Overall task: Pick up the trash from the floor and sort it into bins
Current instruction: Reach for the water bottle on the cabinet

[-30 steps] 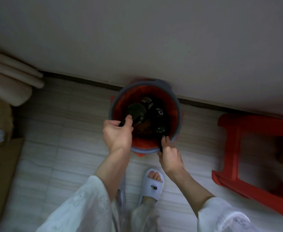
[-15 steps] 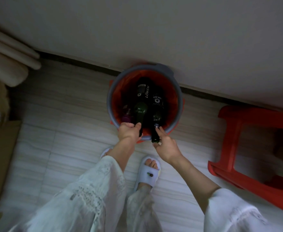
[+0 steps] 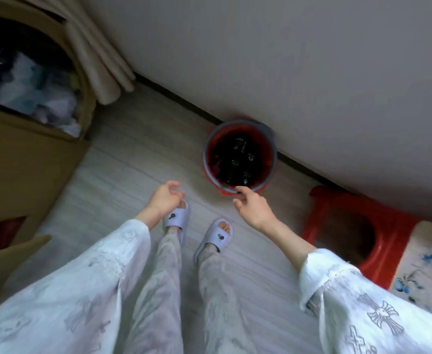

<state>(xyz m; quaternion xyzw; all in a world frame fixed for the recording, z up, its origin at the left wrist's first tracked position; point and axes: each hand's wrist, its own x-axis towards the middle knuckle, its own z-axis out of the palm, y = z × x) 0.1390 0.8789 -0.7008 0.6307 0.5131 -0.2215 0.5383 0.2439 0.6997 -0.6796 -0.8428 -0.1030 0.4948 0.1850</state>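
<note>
Neither grip holds anything: left hand (image 3: 164, 199) loosely curled, right hand (image 3: 252, 206) relaxed beside the bin (image 3: 273, 159).

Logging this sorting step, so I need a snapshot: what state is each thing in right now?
Left hand: empty, fingers loosely curled.
Right hand: empty, fingers relaxed, by the bin rim.
Bin: upright, uncovered, red liner, holds dark bottles.
Box: open, stuffed with bags.
Stool: lying on its side.
</note>
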